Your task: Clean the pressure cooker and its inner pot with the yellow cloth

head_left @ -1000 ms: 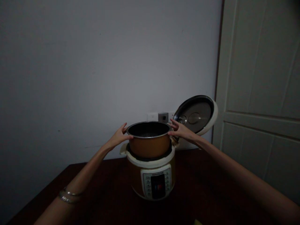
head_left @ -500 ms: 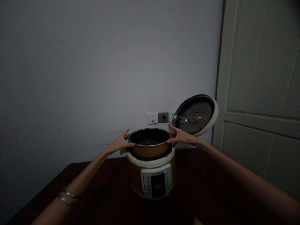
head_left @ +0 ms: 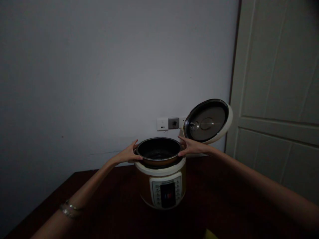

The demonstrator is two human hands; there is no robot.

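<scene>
A dark-lined inner pot [head_left: 159, 162] with a golden-brown outside sits partly inside the body of a white and brown electric cooker [head_left: 143, 189]. My left hand [head_left: 128, 154] grips the pot's rim on the left, thumb in front and fingers behind. On the right side of the rim, my right hand [head_left: 190, 147] holds it the same way. The cooker's round lid [head_left: 209, 121] stands raised on the right, its metal underside facing me. A control panel [head_left: 168, 194] is on the cooker's front. The pot's lower part is hidden in the cooker.
Under the cooker is a dark reddish-brown table [head_left: 112, 205]. Behind it, a grey wall [head_left: 99, 66] carries several socket plates [head_left: 162, 124]. A pale panelled door [head_left: 279, 83] stands at the right. Something yellow [head_left: 210, 235] shows at the bottom edge.
The inner pot has moved down, deeper into the cooker, with both my hands on its rim. Less of its brown side shows now. The lid stays raised.
</scene>
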